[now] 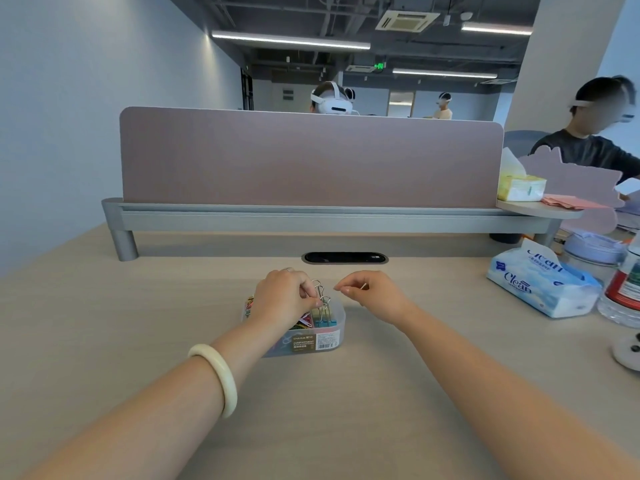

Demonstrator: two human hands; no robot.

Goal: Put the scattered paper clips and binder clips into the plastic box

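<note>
Left hand pinching binder clips over the plastic box

The left hand (284,299) has its fingertips (317,303) closed on the wire handles of the binder clips (322,311), which stand upright in the right part of the plastic box (332,341). Coloured paper clips (303,322) lie in the box under that hand. The right hand (375,294) hovers just right of the box, fingers curled loosely with nothing visibly held. The box sits on the desk (311,410).
</note>
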